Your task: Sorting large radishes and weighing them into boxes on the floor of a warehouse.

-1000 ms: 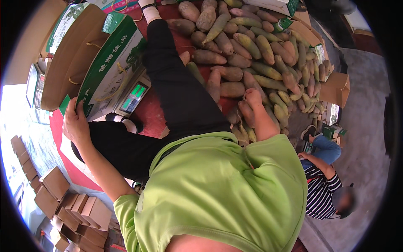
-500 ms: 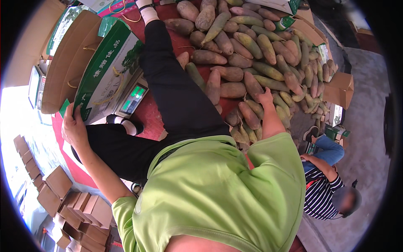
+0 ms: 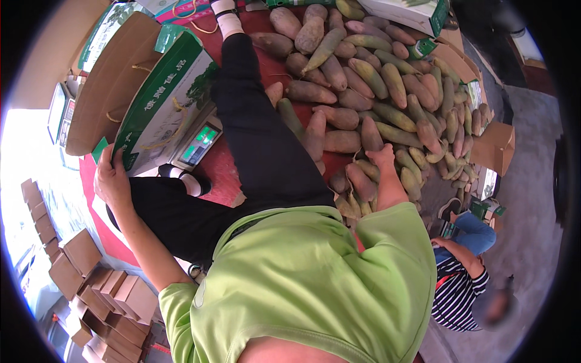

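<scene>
On the left, my left hand (image 3: 114,183) grips the near corner of a green and white cardboard box (image 3: 158,118) with rope handles. The box has its brown flap raised and stands on a digital scale (image 3: 201,144) with a lit green display. My right hand (image 3: 381,160) is closed around the near end of a long reddish radish (image 3: 371,134) at the near side of a large heap. Reddish and green radishes (image 3: 342,142) lie close around that hand. The fingertips of my right hand are partly hidden by the radish.
Another white and green box (image 3: 417,18) stands behind the heap. My outstretched leg (image 3: 260,115) lies between scale and radishes on the red mat (image 3: 224,175). A person in a striped shirt (image 3: 457,290) sits at the right. Brown cartons (image 3: 136,299) are stacked at lower left.
My right hand has drawn the radish slightly toward me. The left hand keeps its hold on the box. The whole view has shifted a little.
</scene>
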`<state>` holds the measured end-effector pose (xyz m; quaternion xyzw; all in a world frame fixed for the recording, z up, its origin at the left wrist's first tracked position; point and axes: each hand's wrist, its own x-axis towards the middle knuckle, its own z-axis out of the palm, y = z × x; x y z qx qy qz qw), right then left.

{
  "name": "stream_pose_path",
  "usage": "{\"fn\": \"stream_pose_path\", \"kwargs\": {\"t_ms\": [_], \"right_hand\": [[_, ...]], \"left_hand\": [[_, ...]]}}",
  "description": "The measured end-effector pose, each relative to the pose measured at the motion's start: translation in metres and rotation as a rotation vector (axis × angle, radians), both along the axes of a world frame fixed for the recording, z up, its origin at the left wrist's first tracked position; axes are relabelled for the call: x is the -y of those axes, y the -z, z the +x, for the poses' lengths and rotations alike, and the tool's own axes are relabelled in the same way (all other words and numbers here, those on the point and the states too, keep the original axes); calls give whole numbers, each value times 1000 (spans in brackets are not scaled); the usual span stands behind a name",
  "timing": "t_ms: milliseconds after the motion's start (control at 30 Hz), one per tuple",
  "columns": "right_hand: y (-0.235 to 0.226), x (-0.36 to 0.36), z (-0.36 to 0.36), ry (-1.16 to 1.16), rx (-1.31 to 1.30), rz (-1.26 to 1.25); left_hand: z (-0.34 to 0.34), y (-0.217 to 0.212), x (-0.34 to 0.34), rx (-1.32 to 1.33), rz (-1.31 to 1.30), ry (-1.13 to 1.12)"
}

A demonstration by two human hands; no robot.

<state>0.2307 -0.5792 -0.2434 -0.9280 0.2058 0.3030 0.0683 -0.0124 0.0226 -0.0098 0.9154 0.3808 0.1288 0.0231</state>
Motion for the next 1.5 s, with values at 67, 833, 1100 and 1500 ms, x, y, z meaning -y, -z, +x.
{"fn": "stream_pose_path", "kwargs": {"t_ms": [67, 833, 1100, 1500], "right_hand": [[-20, -28, -4, -41, -10, -52], [-95, -134, 39, 332, 104, 1145], [-268, -323, 86, -402, 162, 1367], [-305, -548, 24, -1719, 151, 607]], "left_hand": [[-1, -2, 2, -19, 5, -33], [-2, -24, 19, -39, 33, 66], [-9, -23, 16, 18, 52, 184], [-11, -24, 14, 16, 29, 206]]}}
